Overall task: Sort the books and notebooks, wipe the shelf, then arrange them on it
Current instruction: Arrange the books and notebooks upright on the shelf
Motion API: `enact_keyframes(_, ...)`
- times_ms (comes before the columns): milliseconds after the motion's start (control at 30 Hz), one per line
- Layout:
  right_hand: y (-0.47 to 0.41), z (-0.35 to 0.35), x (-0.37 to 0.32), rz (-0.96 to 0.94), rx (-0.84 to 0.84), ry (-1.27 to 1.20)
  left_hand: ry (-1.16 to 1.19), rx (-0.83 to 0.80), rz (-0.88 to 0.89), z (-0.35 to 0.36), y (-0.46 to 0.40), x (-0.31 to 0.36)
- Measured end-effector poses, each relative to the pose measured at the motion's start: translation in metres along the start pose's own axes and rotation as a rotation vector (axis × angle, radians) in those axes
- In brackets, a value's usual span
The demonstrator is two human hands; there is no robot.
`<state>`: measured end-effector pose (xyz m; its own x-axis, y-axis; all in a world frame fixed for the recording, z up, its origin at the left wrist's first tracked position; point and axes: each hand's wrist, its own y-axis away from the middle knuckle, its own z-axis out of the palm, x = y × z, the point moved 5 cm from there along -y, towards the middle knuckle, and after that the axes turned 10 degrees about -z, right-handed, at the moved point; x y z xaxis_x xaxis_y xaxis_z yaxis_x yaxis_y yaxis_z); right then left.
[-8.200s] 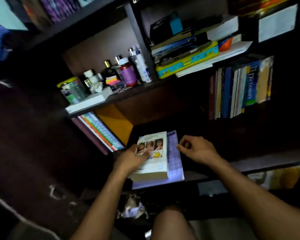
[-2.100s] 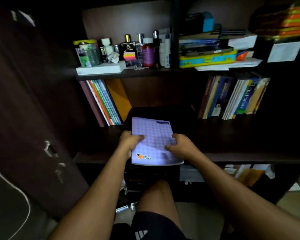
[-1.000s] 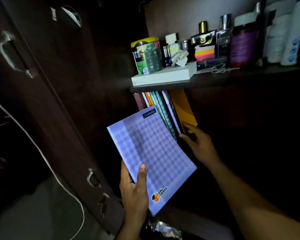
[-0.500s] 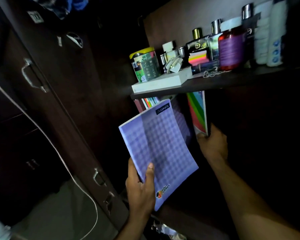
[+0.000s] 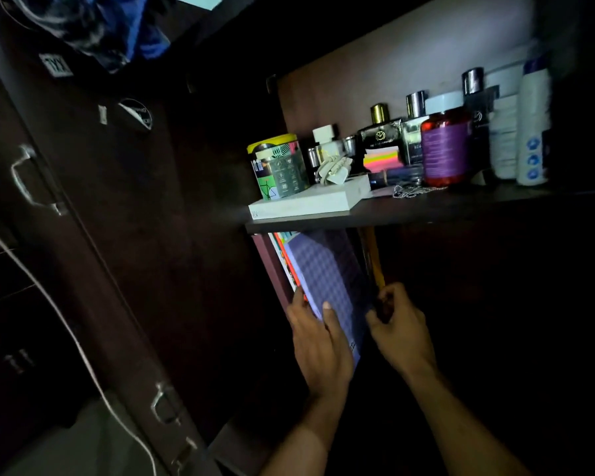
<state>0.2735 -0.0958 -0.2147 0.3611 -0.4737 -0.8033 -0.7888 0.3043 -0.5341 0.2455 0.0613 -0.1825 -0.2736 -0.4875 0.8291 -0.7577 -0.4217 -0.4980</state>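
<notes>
1. A dark wardrobe door (image 5: 93,235) with metal handles fills the left side, and a white cable (image 5: 66,324) trails down across it.
2. The left hand (image 5: 318,352) grips the lower edge of the purple checked notebook (image 5: 327,276), thumb laid across the cover and fingers wrapped behind it.
3. The notebook stands tilted in the compartment under the shelf board (image 5: 409,209), its top tucked beneath the board, with an orange-edged notebook (image 5: 284,259) just left of it.
4. The right hand (image 5: 397,324) has its fingers curled, pinching the lower edge of the yellow book (image 5: 373,259) just right of the purple one.
5. On the board above sit a flat white box (image 5: 310,202), a printed tin (image 5: 279,166), perfume bottles (image 5: 382,132), sticky notes (image 5: 382,158), a red jar (image 5: 445,149) and white bottles (image 5: 533,125).
</notes>
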Motion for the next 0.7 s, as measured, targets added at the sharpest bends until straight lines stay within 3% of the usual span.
enact_keyframes(267, 0.003, 0.024, -0.003, -0.133, -0.173, -0.024, -0.061, -0.084, 0.108, 0.007, 0.002, -0.015)
enact_keyframes(567, 0.01, 0.027, -0.001, -0.161, -0.26, -0.045, 0.123, -0.171, -0.059, 0.021, -0.019, -0.038)
enact_keyframes(700, 0.01, 0.029, -0.001, -0.189, -0.257, -0.079, 0.141, -0.142, 0.072, 0.022, -0.016, -0.04)
